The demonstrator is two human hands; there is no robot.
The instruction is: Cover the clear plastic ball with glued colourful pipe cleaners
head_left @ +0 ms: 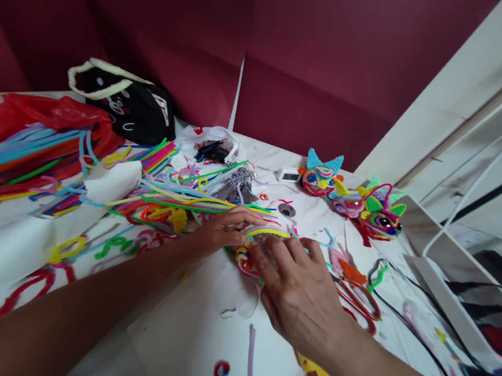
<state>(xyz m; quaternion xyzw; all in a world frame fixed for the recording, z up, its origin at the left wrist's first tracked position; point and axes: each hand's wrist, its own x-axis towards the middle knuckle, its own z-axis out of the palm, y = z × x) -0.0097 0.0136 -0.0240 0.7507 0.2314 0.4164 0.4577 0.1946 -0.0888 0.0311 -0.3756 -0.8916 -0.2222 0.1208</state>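
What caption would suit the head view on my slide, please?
Left hand and right hand on a colourful craft, with pipe cleaners to the left and bright figures beyond.

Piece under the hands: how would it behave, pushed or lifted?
The piece is small beside the right hand, so probably light. Its curved bands suggest some give if squeezed. Its outline looks rounded, so it may rock when pushed, though much is hidden.
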